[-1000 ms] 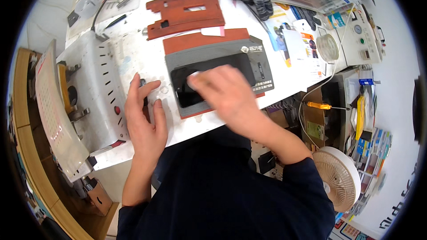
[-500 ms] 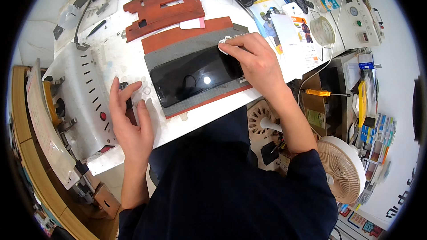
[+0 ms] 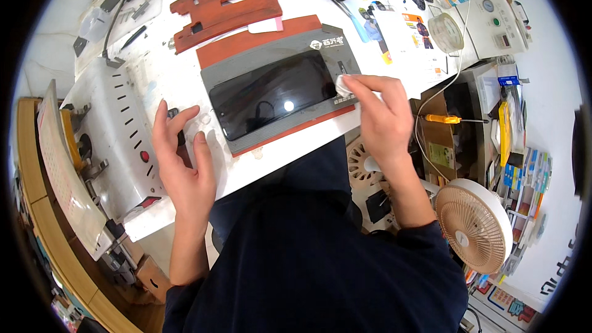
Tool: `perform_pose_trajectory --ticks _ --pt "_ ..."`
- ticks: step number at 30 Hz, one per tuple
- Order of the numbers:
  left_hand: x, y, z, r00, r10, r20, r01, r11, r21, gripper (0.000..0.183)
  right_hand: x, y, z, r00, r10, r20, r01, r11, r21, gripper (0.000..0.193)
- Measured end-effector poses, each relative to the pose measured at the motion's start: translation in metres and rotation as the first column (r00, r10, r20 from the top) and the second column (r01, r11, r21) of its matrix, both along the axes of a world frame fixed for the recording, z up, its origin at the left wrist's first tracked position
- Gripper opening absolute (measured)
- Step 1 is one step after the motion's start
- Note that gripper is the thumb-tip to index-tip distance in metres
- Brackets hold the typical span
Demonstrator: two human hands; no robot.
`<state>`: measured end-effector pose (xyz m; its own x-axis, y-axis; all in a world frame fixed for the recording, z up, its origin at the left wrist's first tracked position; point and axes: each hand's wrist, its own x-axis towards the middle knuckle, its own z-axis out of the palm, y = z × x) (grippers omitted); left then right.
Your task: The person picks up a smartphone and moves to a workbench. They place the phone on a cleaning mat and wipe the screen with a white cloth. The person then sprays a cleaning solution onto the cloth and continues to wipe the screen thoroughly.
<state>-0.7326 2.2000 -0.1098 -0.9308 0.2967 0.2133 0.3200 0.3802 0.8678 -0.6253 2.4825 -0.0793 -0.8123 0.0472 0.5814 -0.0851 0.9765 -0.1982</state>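
Centrally, phone: one black, glossy slab (image 3: 274, 94), lying flat, screen side apparently up, on a grey ribbed mat (image 3: 259, 63).
Phone, risks: might skid or turn on the mat if pushed sideways, since neither hand appears to brace it; grit caught under the wad could scratch the glass; loose fibres could be left behind.
Phone, long axis: left to right, the right end angled away from the person; short ends face left and right. Which end is the top cannot be told for certain.
White wad: one, small, crumpled (image 3: 341, 86), at the phone's right end; whether it touches the glass is unclear.
Right hand: one (image 3: 387, 114), thumb and fingers clamped on the wad. Risk: a loosened pinch could let bare fingertips smudge the glass.
Left hand: one (image 3: 185, 169), fingers apart, nothing seen in them, left of the mat.
Dark item: one, partly hidden behind the left hand (image 3: 174, 113); contact cannot be told. Risk: an inattentive sweep might knock it.
Red-brown pad: one, beneath the mat (image 3: 259, 37), on the white surface (image 3: 237, 176).
Red-brown plate: one, with cut-outs (image 3: 209, 15), beyond the pad.
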Motion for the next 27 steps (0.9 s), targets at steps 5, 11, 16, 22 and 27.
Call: perform_pose_trajectory --ticks 5,11,16,22,27 --pt "-0.001 0.000 -0.008 0.997 0.007 -0.073 0.001 0.994 0.114 0.066 -0.013 -0.048 -0.024 0.999 0.024 0.030 -0.025 0.998 0.057 0.035" --pt "-0.004 -0.002 -0.003 0.969 0.016 -0.248 -0.002 0.998 0.057 0.067 -0.031 -0.126 -0.012 0.967 0.253 0.035 -0.247 0.961 -0.123 0.034" --pt "0.001 -0.009 -0.006 0.987 -0.007 -0.162 0.017 0.998 0.062 0.066 -0.025 -0.045 -0.018 0.993 -0.038 0.108 0.032 0.998 0.056 0.033" --pt "-0.004 -0.007 -0.009 0.978 -0.032 -0.208 0.044 0.998 0.052 0.067 -0.063 -0.105 -0.013 0.977 0.190 0.096 -0.193 0.981 0.018 0.032" --pt "-0.002 -0.007 -0.005 0.985 0.009 -0.171 0.007 0.996 0.089 0.068 -0.043 -0.086 -0.012 0.958 0.266 0.106 -0.258 0.963 -0.082 0.035"
